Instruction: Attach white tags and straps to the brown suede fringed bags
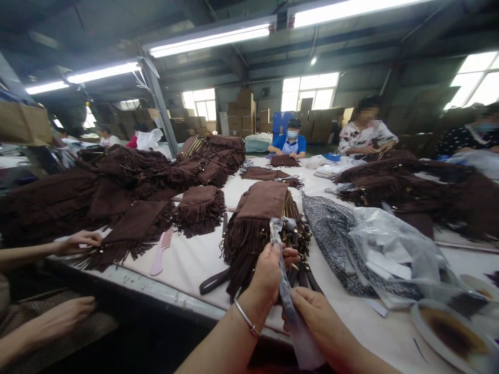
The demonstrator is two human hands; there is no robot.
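While my left hand [268, 267] grips the upper part of a long, grey, translucent plastic strip [286, 301], my right hand [314, 311] grips the same strip lower down, its thumb pressed along the near face. Both hands are closed on the strip, which runs from above my left fingers downward between the hands and ends in a loose, flat tail below the right. A silver bracelet [247, 319] sits around my left wrist. The strip is located in front of me at the near edge of the table [183, 259], its upper end overlapping, in view, a stack of brown fringed bags [261, 200]. Dark straps hang from the stack toward me; one wrist loop [214, 280] lies on the table surface to the left. Further left lies a pink comb [161, 252], just beside a single brown fringed bag [136, 223], at whose near corner a co-worker's hand [83, 241] is positioned. To the right of the stack rest a black-and-white woven fabric [329, 239] and a clear plastic bag [413, 244] containing white pieces. A round dish [421, 317] with a brown residue occupies the near right corner. Across the table, a person in blue [278, 140] handles another brown piece [284, 160].
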